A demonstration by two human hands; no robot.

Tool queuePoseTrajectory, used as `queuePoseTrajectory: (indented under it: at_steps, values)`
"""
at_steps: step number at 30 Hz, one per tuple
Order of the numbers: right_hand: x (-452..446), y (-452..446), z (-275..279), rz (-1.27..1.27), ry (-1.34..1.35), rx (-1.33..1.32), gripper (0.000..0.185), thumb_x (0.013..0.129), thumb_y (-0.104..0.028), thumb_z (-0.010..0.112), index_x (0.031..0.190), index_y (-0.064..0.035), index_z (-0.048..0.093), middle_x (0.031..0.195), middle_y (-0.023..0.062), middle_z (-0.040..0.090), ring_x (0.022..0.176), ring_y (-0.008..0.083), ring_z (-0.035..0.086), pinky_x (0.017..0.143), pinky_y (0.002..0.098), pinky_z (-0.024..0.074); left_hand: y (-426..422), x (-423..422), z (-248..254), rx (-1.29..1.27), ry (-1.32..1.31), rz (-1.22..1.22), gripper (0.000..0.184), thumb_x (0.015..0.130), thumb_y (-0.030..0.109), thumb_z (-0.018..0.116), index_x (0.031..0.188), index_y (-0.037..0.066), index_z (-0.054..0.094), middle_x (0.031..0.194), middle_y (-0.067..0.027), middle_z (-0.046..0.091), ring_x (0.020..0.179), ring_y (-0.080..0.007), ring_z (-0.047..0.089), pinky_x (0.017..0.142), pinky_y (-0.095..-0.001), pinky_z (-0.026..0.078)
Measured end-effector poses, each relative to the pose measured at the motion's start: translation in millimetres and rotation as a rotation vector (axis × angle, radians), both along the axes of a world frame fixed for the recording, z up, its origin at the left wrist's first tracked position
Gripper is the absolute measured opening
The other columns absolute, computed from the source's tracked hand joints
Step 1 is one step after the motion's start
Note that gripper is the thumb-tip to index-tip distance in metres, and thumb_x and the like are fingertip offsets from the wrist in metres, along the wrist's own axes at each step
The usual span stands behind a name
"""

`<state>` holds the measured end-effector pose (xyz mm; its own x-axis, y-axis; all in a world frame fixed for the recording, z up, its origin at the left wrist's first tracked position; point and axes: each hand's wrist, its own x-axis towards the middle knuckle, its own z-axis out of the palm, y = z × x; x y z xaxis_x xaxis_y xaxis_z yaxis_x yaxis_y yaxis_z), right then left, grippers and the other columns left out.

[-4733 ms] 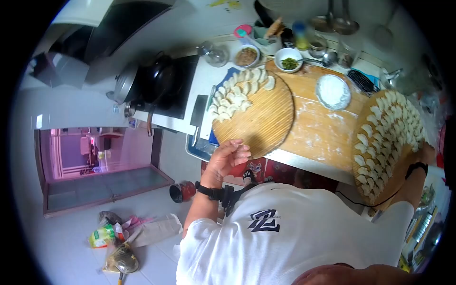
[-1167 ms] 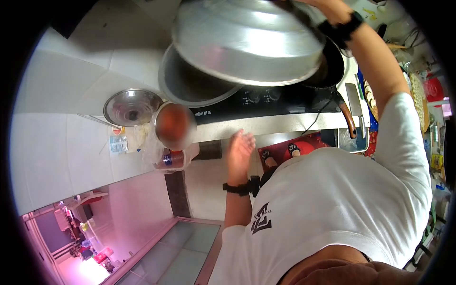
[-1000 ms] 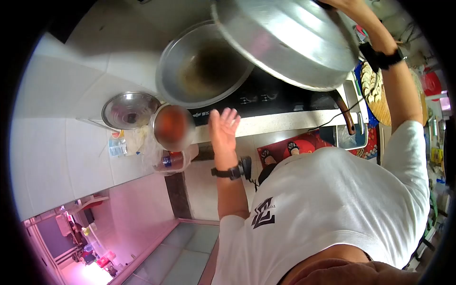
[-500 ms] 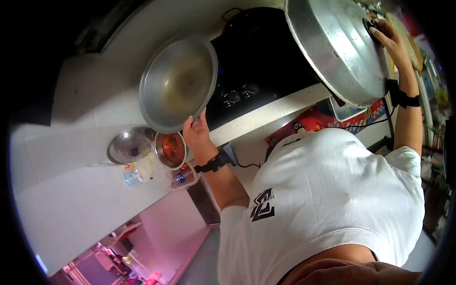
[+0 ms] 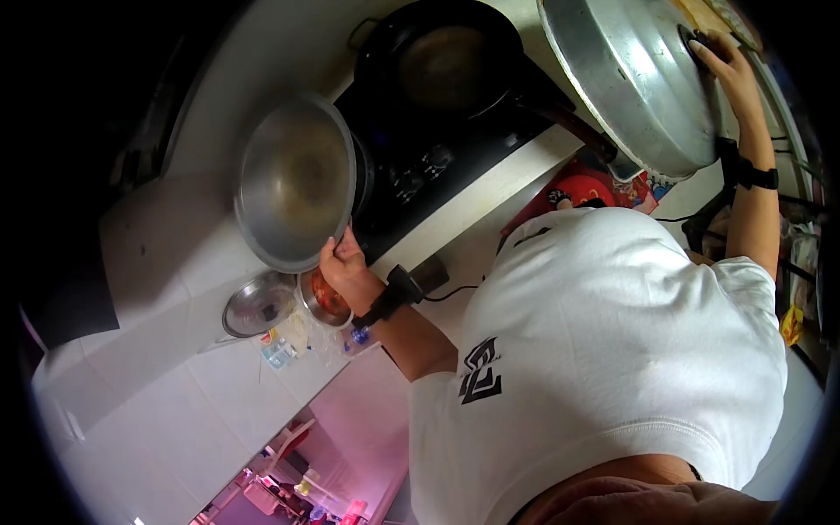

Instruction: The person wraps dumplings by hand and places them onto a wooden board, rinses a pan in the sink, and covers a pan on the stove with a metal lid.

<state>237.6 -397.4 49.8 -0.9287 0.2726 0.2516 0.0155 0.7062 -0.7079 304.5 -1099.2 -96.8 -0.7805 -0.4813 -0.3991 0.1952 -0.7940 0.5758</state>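
My left hand (image 5: 348,269) grips the near rim of a wide grey metal basin (image 5: 297,184), which is tilted so its stained inside shows. My right hand (image 5: 728,66), far to the right, is closed on the dark knob of a large domed aluminium lid (image 5: 634,83), held up on its side. Between the two is a black wok (image 5: 444,70) on the stove, its inside brownish and dim. The wok's long handle (image 5: 564,122) points toward the lid, whose edge is close to the handle's end.
Left of the black cooktop (image 5: 420,175), a steel bowl of red food (image 5: 325,302) stands beside a shiny metal bowl or lid (image 5: 254,308). Plastic packets (image 5: 284,346) lie near them on the white counter (image 5: 192,385). Below the cooktop's front edge is a red patterned item (image 5: 582,188).
The view has shifted, and more of the wok shows. The basin now appears farther left and lower. The lid has moved slightly right and up in the view. Both hands keep their holds.
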Motion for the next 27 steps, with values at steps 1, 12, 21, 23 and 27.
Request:
queuePoseTrajectory:
  at_steps: [1, 12, 21, 23, 27]
  values:
    - [0, 9, -1, 0.021, -0.028, -0.007, 0.045, 0.084, -0.037, 0.07, 0.116, -0.0066, 0.062, 0.095, -0.0028, 0.06, 0.079, 0.0063, 0.05, 0.064, 0.0198, 0.0364, -5, -2, -10, 0.035, -0.004, 0.0, 0.049, 0.078, -0.01, 0.044, 0.126, -0.014, 0.039, 0.128, -0.025, 0.048, 0.12, -0.0414, 0.046, 0.106, -0.056, 0.038]
    - [-11, 26, 8, -0.027, 0.104, 0.077, 0.039, 0.084, -0.029, 0.071, 0.113, -0.0039, 0.061, 0.091, -0.0012, 0.06, 0.081, 0.0074, 0.053, 0.068, 0.0211, 0.0423, -64, 13, -90, -0.65, 0.245, -0.008, 0.024, 0.086, -0.007, 0.052, 0.109, -0.014, 0.051, 0.114, -0.0279, 0.056, 0.103, -0.0302, 0.058, 0.099, -0.0397, 0.045]
    - [-34, 25, -3, -0.07, 0.032, 0.4, 0.042, 0.079, -0.024, 0.074, 0.11, 0.0005, 0.059, 0.096, 0.0136, 0.067, 0.086, 0.0194, 0.064, 0.078, 0.0309, 0.0496, 72, 14, -21, -0.526, -0.201, 0.119, 0.03, 0.093, 0.008, 0.056, 0.119, -0.003, 0.049, 0.118, -0.0217, 0.056, 0.111, -0.029, 0.055, 0.094, -0.0383, 0.05]
    - [-30, 24, -3, -0.104, -0.03, 0.396, 0.042, 0.077, -0.022, 0.075, 0.109, -0.0004, 0.06, 0.096, 0.015, 0.066, 0.084, 0.0206, 0.064, 0.076, 0.0319, 0.0496, 95, -2, -63, 0.115, 0.729, -0.595, 0.043, 0.094, 0.026, 0.055, 0.124, -0.004, 0.046, 0.115, -0.0214, 0.058, 0.118, -0.0301, 0.049, 0.098, -0.0443, 0.044]
    - [-31, 33, -1, -0.082, -0.016, 0.458, 0.042, 0.075, -0.023, 0.075, 0.107, 0.0005, 0.06, 0.095, 0.0169, 0.065, 0.086, 0.0258, 0.064, 0.076, 0.0333, 0.0496, 233, -13, -32, 0.073, -0.049, -0.938, 0.048, 0.097, 0.036, 0.049, 0.128, 0.0, 0.045, 0.13, -0.024, 0.048, 0.12, -0.0347, 0.048, 0.104, -0.0488, 0.036]
